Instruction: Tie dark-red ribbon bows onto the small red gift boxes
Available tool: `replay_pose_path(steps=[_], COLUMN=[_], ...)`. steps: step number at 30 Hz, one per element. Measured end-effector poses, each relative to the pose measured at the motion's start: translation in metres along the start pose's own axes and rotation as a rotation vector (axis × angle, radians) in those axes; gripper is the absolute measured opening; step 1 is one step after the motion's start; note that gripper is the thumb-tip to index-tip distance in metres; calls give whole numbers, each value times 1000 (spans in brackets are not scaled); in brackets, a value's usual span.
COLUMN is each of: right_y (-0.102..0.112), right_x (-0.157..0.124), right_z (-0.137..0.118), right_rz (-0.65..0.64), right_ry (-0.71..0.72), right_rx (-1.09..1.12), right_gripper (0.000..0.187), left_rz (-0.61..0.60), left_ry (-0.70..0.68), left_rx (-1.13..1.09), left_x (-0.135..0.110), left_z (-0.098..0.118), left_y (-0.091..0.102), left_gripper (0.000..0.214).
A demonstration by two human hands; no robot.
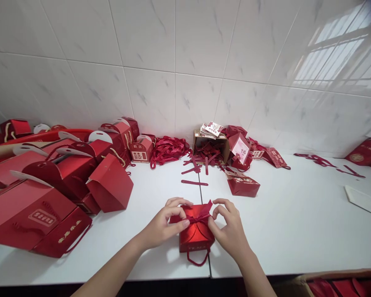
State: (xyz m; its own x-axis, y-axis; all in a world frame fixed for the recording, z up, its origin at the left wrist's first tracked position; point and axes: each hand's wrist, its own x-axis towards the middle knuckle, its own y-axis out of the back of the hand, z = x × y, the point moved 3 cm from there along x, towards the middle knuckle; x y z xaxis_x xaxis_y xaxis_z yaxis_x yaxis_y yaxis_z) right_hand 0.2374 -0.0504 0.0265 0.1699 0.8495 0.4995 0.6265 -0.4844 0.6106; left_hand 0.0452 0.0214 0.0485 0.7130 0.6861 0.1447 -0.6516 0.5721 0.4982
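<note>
The small red gift box (197,236) sits on the white surface (160,264), directly in front of the open cardboard box (226,149) and on the side towards the wearer. A dark red ribbon (199,219) is tied in a bow across its folded lid, and a twisted cord handle (198,264) loops out at its near side.

The left hand (186,218) pinches the bow's left part between thumb and forefinger, its other fingers loosely curved over the lid. The right hand (212,219) has thumb and forefinger closed on the bow's right part, the remaining fingers bent and raised.

The cardboard box holds a jumble of dark red strips (208,152), some spilling out in front, and carries a stack of printed cards (214,128) on top. Just left of it lies a heap of red ribbons (171,149); beyond that heap stands a double-happiness box (141,153). Farther left of the cardboard box crowd larger red handled cartons (54,214), with what looks like another person's forearm (9,152) behind some of them. Right beside the cardboard box, a red bag bears a pink card (240,149); in front and to the right lies a red carton (244,186).
</note>
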Motion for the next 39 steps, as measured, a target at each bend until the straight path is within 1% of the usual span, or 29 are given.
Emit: replay_pose_path(steps=[1, 4, 7, 10, 14, 17, 22, 24, 26, 27, 29, 30, 31, 32, 33, 34, 35, 37, 38, 39], right_y=[0, 1, 3, 5, 11, 16, 17, 17, 17, 16, 13, 10, 7, 3, 0, -2, -3, 1, 7, 14], right_x=[0, -1, -3, -5, -7, -9, -11, -12, -13, -13, -15, -16, -17, -19, -21, -23, -25, -30, -34, -37], right_z=[0, 2, 4, 6, 4, -2, -9, -7, -2, 2, 9, 12, 13, 13, 12, 11, 10, 12, 16, 23], right_rz=[18, 72, 101, 109, 90, 78, 13, -15, -70, -115, -244, -322, -397, -459, -501, -520, -519, -482, -456, -422], right_ry=[2, 17, 40, 51, 60, 119, 279, 321, 317, 285, 179, 123, 78, 47, 32, 27, 23, 19, 12, 0], right_rx=[0, 1, -3, -25, -48, -57, -126, -106, -25, 45, 223, 313, 390, 449, 489, 512, 520, 496, 463, 420], right_gripper=[15, 18, 20, 21, 23, 23, 27, 28, 28, 28, 30, 38, 54, 75, 92, 101, 102, 92, 87, 83], left_rz=[22, 103, 124, 158, 239, 254, 220, 200, 166, 141, 93, 72, 54, 41, 28, 19, 14, 28, 43, 57], left_ry=[8, 63, 79, 33, -95, -149, -158, -152, -132, -113, -66, -44, -27, -13, -3, 1, 1, -2, 2, 15], left_rx=[10, 137, 256, 436, 680, 758, 786, 777, 733, 692, 569, 491, 407, 323, 241, 164, 94, -13, -43, -52], left_x=[0, -2, -5, -8, -12, -15, -20, -21, -21, -20, -19, -18, -17, -17, -16, -15, -15, -14, -14, -14], left_z=[-2, -9, -16, -16, -5, 0, 1, 1, -1, -2, -5, -7, -8, -10, -10, -11, -12, -13, -14, -17], left_y=[0, 4, 6, 10, 13, 12, 11, 11, 10, 9, 5, 2, 0, -3, -6, -8, -10, -11, -11, -10], left_gripper=[24, 26, 27, 29, 27, 26, 26, 27, 28, 27, 27, 27, 27, 28, 28, 27, 24, 13, 16, 26])
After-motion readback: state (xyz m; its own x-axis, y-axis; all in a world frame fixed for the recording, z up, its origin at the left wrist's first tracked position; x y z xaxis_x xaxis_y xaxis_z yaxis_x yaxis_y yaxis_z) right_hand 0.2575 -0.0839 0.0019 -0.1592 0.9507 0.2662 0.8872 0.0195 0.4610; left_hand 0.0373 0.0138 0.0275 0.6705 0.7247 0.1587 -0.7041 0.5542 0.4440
